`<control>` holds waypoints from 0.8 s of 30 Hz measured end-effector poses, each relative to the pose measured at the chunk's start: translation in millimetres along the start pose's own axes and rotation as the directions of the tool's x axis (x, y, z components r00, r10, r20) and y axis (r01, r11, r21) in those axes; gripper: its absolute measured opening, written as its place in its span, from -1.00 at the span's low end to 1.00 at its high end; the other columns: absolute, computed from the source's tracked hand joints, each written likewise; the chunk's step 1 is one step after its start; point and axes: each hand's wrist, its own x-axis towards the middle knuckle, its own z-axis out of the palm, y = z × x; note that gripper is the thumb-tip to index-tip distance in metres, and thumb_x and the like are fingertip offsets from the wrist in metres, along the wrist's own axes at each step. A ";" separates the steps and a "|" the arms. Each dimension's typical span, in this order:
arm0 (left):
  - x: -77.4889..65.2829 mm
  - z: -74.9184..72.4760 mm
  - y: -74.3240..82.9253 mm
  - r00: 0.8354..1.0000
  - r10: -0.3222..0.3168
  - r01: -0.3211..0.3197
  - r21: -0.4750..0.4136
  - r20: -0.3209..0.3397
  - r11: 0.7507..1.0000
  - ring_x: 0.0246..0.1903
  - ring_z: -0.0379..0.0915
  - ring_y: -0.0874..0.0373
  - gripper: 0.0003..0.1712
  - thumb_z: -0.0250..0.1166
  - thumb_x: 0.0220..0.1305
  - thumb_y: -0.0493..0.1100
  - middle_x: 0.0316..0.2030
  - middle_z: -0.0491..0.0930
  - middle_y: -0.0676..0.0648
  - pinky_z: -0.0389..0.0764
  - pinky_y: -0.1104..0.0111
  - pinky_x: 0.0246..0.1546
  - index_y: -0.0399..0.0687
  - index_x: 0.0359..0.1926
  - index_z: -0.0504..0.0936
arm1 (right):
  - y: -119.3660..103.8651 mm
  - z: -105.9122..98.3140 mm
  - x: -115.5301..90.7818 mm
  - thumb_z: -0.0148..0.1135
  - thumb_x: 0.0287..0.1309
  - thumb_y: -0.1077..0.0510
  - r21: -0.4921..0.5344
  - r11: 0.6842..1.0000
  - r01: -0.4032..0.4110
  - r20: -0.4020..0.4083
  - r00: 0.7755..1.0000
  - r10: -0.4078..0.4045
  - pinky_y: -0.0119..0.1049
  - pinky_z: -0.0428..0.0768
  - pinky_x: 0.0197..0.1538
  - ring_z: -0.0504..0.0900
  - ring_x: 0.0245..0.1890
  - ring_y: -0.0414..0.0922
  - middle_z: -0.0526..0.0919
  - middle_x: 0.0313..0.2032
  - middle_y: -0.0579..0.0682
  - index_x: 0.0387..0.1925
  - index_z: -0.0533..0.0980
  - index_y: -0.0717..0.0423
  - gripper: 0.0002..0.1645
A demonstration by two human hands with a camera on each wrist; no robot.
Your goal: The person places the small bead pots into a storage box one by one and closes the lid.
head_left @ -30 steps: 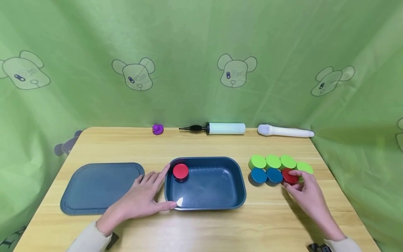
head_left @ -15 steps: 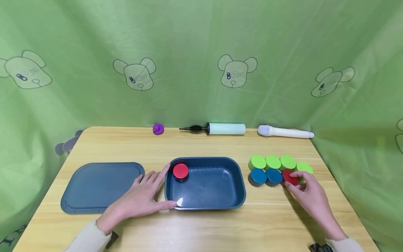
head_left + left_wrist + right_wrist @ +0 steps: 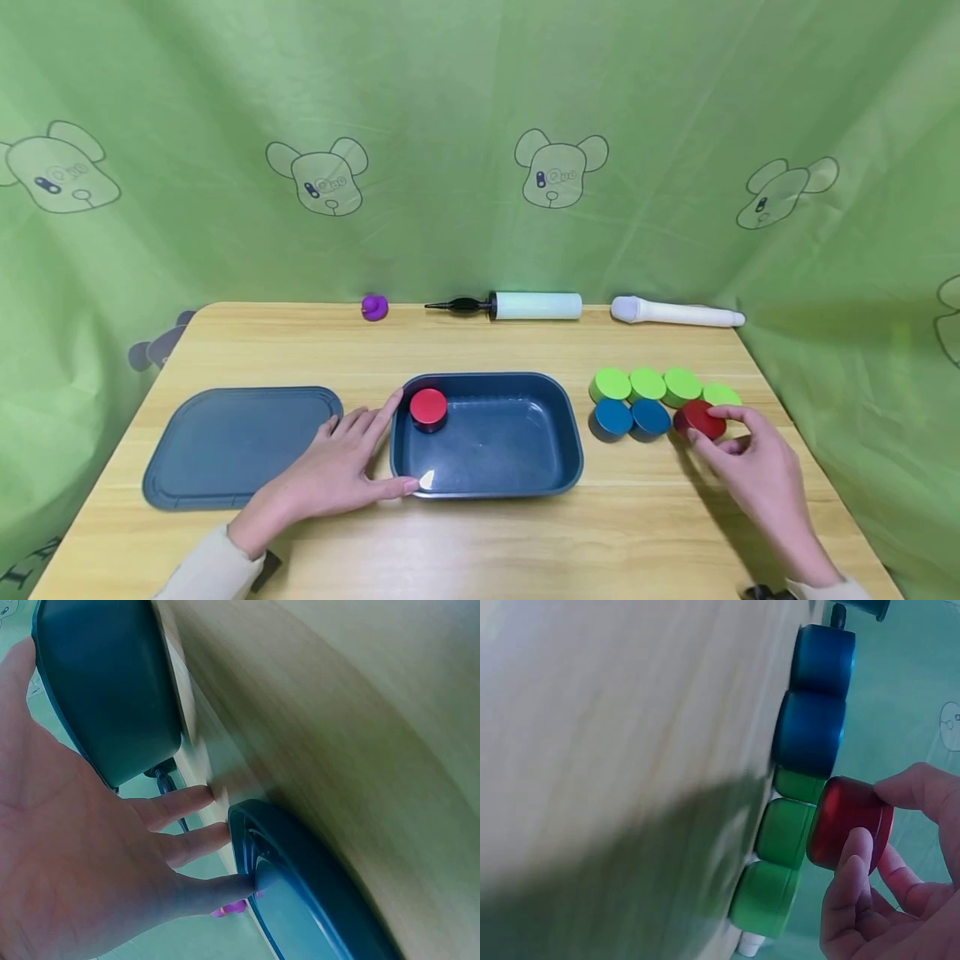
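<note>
My right hand (image 3: 761, 467) pinches a small round red tin (image 3: 846, 821) between thumb and fingers. In the right wrist view it is held up off the table. Two blue tins (image 3: 649, 419) stand just left of it, with several green tins (image 3: 647, 385) in a row behind. My left hand (image 3: 330, 467) has its fingers spread, the index and thumb touching the rim of a dark blue open box (image 3: 487, 492). A second red tin (image 3: 428, 408) stands inside at the box's back left corner. The left wrist view shows the box wall (image 3: 112, 682) beside the palm.
A flat dark blue lid (image 3: 240, 450) lies left of the box, close to the left hand's other fingers. Along the table's back edge are a purple rubber duck (image 3: 374, 307), a hand pump (image 3: 536, 306) and a white toy microphone (image 3: 678, 313). Green cloth (image 3: 450, 208) hangs behind.
My right hand has taken the red tin away from the blue ones, moving it slightly right and up. The left hand stays on the box rim.
</note>
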 end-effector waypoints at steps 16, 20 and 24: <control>2.5 -1.1 0.3 1.000 0.025 -0.025 0.002 -0.012 1.000 0.50 0.25 -0.36 0.39 0.16 0.26 0.75 0.50 0.38 -0.32 0.11 -0.54 0.40 0.32 0.81 -0.27 | -51.5 0.7 -12.5 0.66 0.23 0.16 0.142 0.977 0.158 -0.097 0.985 -0.146 -0.49 0.58 -0.43 0.65 -0.44 -0.24 0.69 -0.26 0.06 0.18 0.68 0.08 -0.49; -0.3 -1.0 0.2 1.000 0.014 -0.014 -0.003 -0.012 1.000 0.50 0.25 -0.36 0.39 0.16 0.25 0.76 0.50 0.38 -0.32 0.10 -0.54 0.40 0.33 0.81 -0.27 | -67.4 5.8 -11.8 0.66 0.21 0.20 0.176 0.965 0.197 -0.093 0.979 -0.183 -0.51 0.57 -0.39 0.65 -0.43 -0.21 0.69 -0.30 0.04 0.16 0.69 0.06 -0.51; -2.0 -0.5 0.8 1.000 0.009 -0.009 -0.009 -0.012 1.000 0.51 0.25 -0.36 0.39 0.16 0.24 0.76 0.50 0.38 -0.32 0.10 -0.54 0.40 0.33 0.81 -0.26 | -80.3 9.9 -11.3 0.65 0.22 0.20 0.202 0.955 0.217 -0.081 0.976 -0.204 -0.50 0.58 -0.37 0.64 -0.42 -0.18 0.69 -0.33 0.04 0.15 0.69 0.04 -0.52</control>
